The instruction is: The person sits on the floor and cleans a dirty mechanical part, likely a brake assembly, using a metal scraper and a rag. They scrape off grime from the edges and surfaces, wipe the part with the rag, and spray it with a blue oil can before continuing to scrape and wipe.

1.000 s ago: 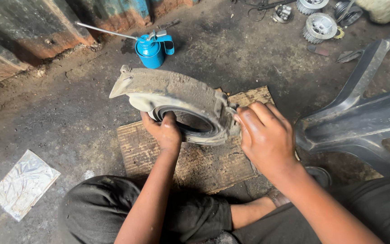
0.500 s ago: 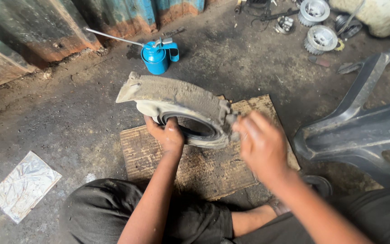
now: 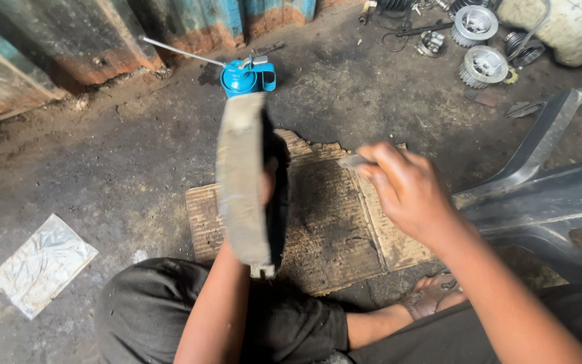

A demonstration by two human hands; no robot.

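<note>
Casing (image 3: 240,182), a big grey metal housing caked in dried dirt, stands on edge over the cardboard (image 3: 331,229), so only its dusty rim faces the camera and its open centre is turned away. It is held off the floor, just in front of the person's knees, with the blue oil can (image 3: 247,76) beyond it on the concrete.

Left hand (image 3: 267,178) is mostly hidden behind the casing; its forearm rises to the lower edge and a little of the hand shows at the right side, so it appears to be gripping the part from within, though the fingers themselves cannot be seen.

Right hand (image 3: 409,192) hovers to the right of the casing, apart from it, curled shut around a small pale thing (image 3: 353,160) that juts from the fist. It is blurred; it may be a scrap of abrasive or a small tool, and I cannot tell which.

As a judgement: cleaning looks to be midway at best. The rim still carries a thick, even coat of grime, with no bright metal showing on it, so most of the surface is left to do. Nothing else has been laid out on the cardboard.

Smaller things lie well apart: toothed pulleys (image 3: 483,64) at the far right, a grey plastic chair (image 3: 547,195) beside the right arm, and a foil sheet (image 3: 42,264) at the left.
</note>
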